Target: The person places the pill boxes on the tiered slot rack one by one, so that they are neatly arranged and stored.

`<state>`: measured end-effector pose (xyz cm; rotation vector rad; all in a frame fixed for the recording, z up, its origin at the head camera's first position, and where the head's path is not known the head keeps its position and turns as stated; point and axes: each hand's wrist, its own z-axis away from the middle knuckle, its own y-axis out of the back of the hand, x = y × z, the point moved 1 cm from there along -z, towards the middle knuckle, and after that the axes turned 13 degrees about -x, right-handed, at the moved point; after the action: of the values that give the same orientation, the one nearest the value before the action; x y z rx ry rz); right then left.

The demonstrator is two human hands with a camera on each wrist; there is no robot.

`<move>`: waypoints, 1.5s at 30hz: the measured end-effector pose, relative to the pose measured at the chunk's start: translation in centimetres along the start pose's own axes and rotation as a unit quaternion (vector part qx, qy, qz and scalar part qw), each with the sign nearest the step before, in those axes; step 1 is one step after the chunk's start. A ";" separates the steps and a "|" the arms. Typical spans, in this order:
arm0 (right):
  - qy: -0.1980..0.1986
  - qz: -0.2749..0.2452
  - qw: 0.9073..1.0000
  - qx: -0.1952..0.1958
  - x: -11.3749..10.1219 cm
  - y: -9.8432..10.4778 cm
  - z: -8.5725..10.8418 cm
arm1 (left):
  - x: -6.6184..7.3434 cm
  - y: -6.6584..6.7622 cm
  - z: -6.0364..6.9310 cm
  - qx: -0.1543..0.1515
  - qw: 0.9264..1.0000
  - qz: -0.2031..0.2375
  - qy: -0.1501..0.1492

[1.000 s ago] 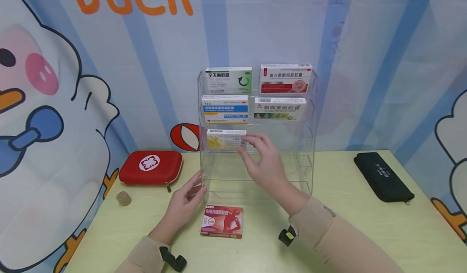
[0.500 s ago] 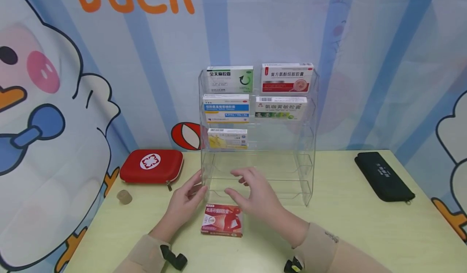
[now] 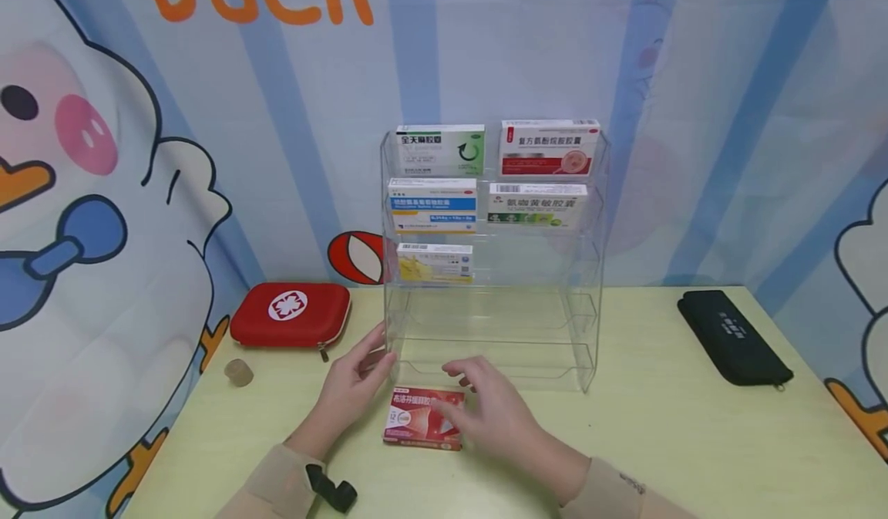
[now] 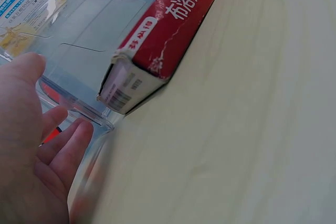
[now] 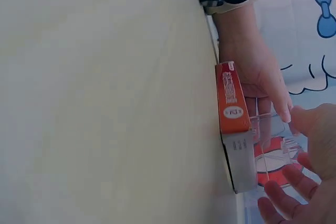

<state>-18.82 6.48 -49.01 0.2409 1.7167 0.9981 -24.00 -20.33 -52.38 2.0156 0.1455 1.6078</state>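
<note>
In the head view my right hand [image 3: 502,411] is over the right part of a red medicine box [image 3: 416,419] lying on the table, thumb and fingers apart. The right wrist view shows its loosely bent fingers [image 5: 286,195] beside the box, with a gap between. My left hand [image 3: 350,380] rests against the lower left side of a clear acrylic display rack [image 3: 486,342]; its fingers look fairly straight in the left wrist view. White medicine boxes stand on the rack: green-marked [image 3: 440,150], red-banded [image 3: 549,149], blue-striped [image 3: 432,207], green-bottomed [image 3: 537,207] and yellow-patterned [image 3: 435,264].
A red zippered case [image 3: 291,315] and a small tan cylinder [image 3: 239,372] lie left of the rack. At the right is a black zippered pouch [image 3: 735,338]. A printed cartoon cloth [image 3: 305,118] hangs behind the table [image 3: 659,426].
My right hand has left the yellow-patterned box on the third tier and come down to the red medicine box. My left hand has stayed at the rack's side.
</note>
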 end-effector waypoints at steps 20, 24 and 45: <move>-0.027 0.034 0.999 -0.018 1.6 -1.7 1.1 | -0.2 -0.2 -0.3 -0.001 1.000 0.010 -0.005; -0.024 0.043 0.998 -0.024 2.0 -1.9 1.2 | -0.3 -0.2 -0.3 -0.002 1.000 0.010 0.002; 0.021 -0.011 0.999 0.034 1.2 1.1 0.7 | -0.5 0.0 -0.1 -0.001 1.000 0.011 0.000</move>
<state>-19.01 8.28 -49.10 0.2463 1.7907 0.9361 -24.25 -20.45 -52.76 2.0221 0.1209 1.6206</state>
